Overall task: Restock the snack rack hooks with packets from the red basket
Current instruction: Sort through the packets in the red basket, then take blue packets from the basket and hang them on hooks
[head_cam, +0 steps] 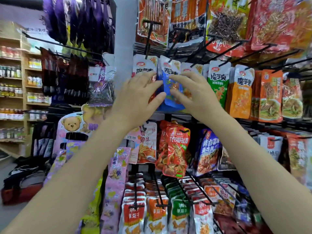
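Flanking the upright blue packet (pixel 172 92) on its hook, the left hand (pixel 136 97) and right hand (pixel 192 93) both pinch its edges, equally near.

The lower half of the blue packet (pixel 170 92) is covered by the fingers of the right hand (pixel 189 92), and its left edge by the left hand (pixel 135 97). The hook carrying it is not distinguishable. Whether either hand actually grips the packet cannot be determined. Both forearms are cut off by the bottom edge. The red basket (pixel 20 193) at lower left is blurred, and its contents are not legible. The bottles on the wooden shelves (pixel 11 71) at far left are too small and smeared to be identified. The top-row packets (pixel 276 22) are cropped by the upper edge and blurred at right.
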